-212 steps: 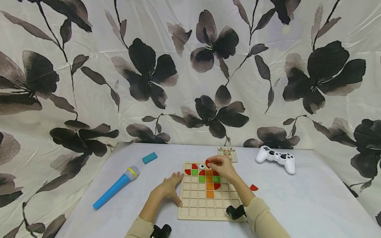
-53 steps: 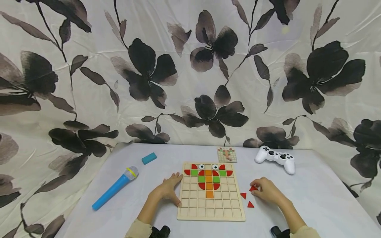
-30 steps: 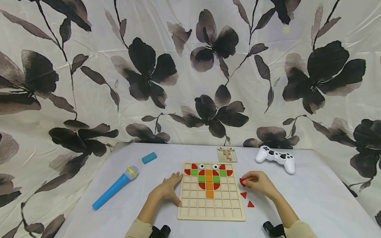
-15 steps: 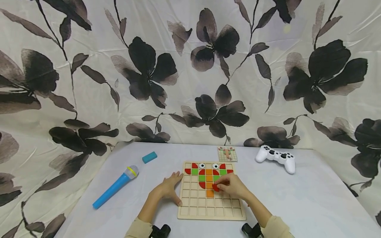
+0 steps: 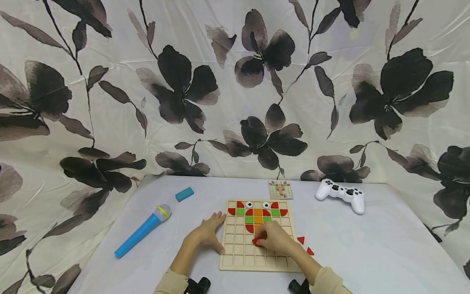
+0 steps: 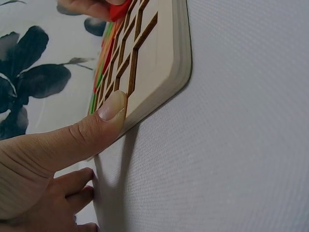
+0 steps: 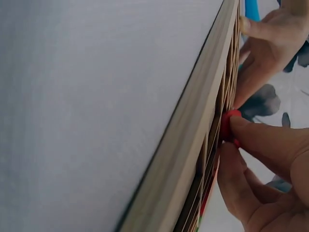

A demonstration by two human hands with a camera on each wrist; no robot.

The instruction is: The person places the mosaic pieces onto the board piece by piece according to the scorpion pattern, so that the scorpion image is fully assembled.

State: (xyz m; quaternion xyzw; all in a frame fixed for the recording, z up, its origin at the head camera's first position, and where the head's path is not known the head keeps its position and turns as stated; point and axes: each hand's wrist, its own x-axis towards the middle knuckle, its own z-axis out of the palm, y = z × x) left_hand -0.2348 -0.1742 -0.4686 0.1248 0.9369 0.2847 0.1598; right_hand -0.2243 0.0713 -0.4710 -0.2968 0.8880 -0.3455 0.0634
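My left hand (image 5: 209, 232) lies spread at the left edge of the wooden grid board (image 5: 235, 261). In the left wrist view its thumb (image 6: 104, 118) rests on the board's rim. My right hand (image 5: 275, 237) pinches a red rounded tile (image 5: 255, 242) between thumb and fingers, low over the board's middle. The right wrist view shows that red tile (image 7: 227, 126) at the grid's surface; whether it sits in a cell I cannot tell. Above it are orange (image 5: 258, 219), green (image 5: 249, 220) and red tiles, plus two eye tiles (image 5: 249, 204). My right hand covers some lower cells.
Two red triangular tiles (image 5: 301, 240) lie right of the board. Behind it is a pattern card (image 5: 280, 190). A white game controller (image 5: 340, 195) stands back right. A blue toy microphone (image 5: 141, 232) and a small blue block (image 5: 185, 194) lie to the left.
My right hand has carried the red tile from the table's right side onto the board, then slightly left and nearer. Since the oldest frame the upper right has gained tiles. My left hand stays put.
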